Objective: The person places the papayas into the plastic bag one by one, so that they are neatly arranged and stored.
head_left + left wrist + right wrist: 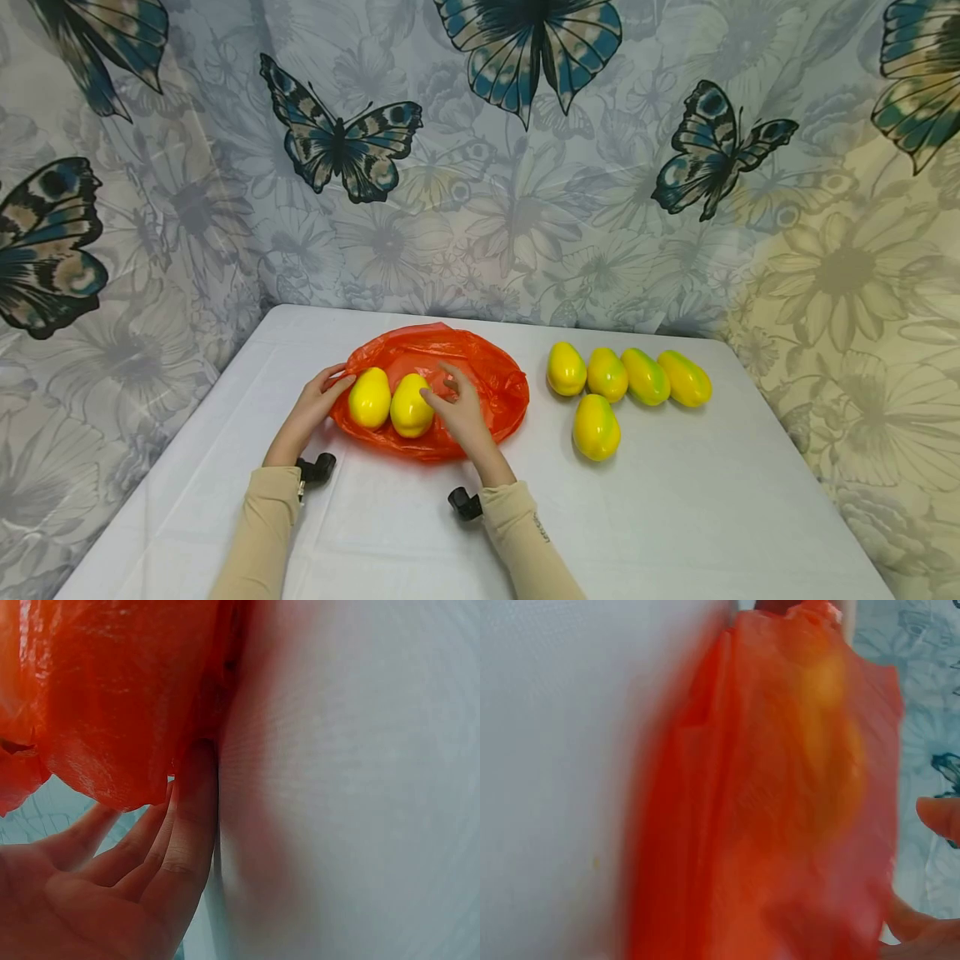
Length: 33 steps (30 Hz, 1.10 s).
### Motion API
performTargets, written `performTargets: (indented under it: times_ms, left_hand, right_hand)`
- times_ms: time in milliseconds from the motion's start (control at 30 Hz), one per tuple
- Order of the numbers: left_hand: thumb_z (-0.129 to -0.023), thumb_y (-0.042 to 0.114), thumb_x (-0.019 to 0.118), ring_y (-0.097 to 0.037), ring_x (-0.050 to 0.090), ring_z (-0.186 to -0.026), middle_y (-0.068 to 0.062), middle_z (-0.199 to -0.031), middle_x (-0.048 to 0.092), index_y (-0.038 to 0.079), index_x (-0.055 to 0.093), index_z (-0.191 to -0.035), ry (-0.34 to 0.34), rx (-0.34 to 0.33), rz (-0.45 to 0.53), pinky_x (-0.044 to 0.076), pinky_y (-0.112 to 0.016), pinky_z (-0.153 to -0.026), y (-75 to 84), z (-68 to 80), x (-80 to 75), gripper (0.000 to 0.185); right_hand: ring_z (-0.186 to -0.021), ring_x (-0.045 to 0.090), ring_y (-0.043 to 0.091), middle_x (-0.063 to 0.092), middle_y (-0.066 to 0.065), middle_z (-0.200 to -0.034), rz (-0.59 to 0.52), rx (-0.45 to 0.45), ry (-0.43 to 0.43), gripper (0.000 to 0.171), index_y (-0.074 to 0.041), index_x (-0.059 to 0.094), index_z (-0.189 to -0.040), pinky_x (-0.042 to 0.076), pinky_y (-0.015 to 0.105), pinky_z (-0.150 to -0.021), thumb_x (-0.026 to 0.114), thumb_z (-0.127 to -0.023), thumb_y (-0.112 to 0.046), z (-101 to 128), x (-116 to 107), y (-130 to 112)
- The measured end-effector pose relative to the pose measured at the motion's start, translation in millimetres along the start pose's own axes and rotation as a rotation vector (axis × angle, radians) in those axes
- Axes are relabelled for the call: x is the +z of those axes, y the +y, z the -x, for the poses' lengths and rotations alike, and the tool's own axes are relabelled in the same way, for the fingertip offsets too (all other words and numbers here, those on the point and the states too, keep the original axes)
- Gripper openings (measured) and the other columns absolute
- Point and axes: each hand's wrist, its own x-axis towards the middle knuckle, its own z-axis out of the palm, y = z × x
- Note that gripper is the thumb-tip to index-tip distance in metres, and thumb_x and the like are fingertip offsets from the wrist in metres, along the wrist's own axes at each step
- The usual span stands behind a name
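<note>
A red plastic bag [498,387] lies spread with its mouth facing up on the table. Two glossy yellow mangoes sit side by side in it, a left mango [369,400] and a right mango [411,408]. My left hand [310,408] is at the bag's left edge, thumb toward the left mango. In the left wrist view its extended fingers [191,832] reach along the bag's underside, close to the tabletop. My right hand [467,412] hovers over the bag with thumb and fingers spread, its thumb beside the right mango. Through the bag's wall, the right wrist view shows a blurred yellow shape.
Right of the bag, several yellow-green mangoes [606,375] stand in a row, with a single mango [597,427] in front of them. A white cloth covers the table [675,508]. Behind it hangs a butterfly-patterned backdrop [517,217].
</note>
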Motion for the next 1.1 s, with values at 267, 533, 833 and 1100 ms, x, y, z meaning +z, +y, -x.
performTargets:
  times_ms: [267,533,833,1100]
  left_hand:
    - [-0.100,0.049,0.048,-0.038,0.039,-0.139,-0.025,-0.155,0.033,0.008,0.023,-0.155,-0.009,-0.002,0.004,0.036,-0.051,-0.114,0.2,0.3,-0.4,0.073]
    - [-0.099,0.049,0.048,-0.038,0.039,-0.139,-0.025,-0.156,0.031,0.009,0.021,-0.155,-0.012,-0.008,0.013,0.036,-0.052,-0.114,-0.6,0.2,0.0,0.074]
    - [-0.099,0.051,0.048,-0.038,0.040,-0.138,-0.025,-0.154,0.034,0.009,0.024,-0.154,-0.003,0.009,-0.001,0.038,-0.050,-0.112,-0.7,-0.4,-0.5,0.074]
    - [-0.098,0.052,0.048,-0.037,0.043,-0.137,-0.025,-0.154,0.035,0.009,0.024,-0.154,-0.003,0.000,-0.009,0.040,-0.049,-0.111,-0.8,-1.3,0.2,0.074]
  right_hand:
    - [-0.134,0.044,0.038,0.045,0.015,-0.148,-0.002,-0.050,0.017,0.057,-0.013,0.050,-0.141,0.039,0.054,-0.111,0.071,-0.089,-0.024,3,-19,-6]
    - [-0.134,0.046,0.038,0.046,0.014,-0.148,-0.007,-0.073,0.036,0.058,-0.016,0.051,-0.140,0.040,0.054,-0.109,0.074,-0.087,-0.024,7,-38,-8]
    - [-0.133,0.047,0.038,0.047,0.013,-0.147,-0.002,-0.089,0.087,0.056,-0.011,0.051,-0.140,0.040,0.055,-0.109,0.073,-0.088,-0.018,8,-61,-10]
    - [-0.132,0.048,0.036,0.048,0.012,-0.147,0.026,-0.115,0.129,0.054,-0.013,0.053,-0.138,0.040,0.054,-0.109,0.072,-0.089,-0.020,12,-79,-7]
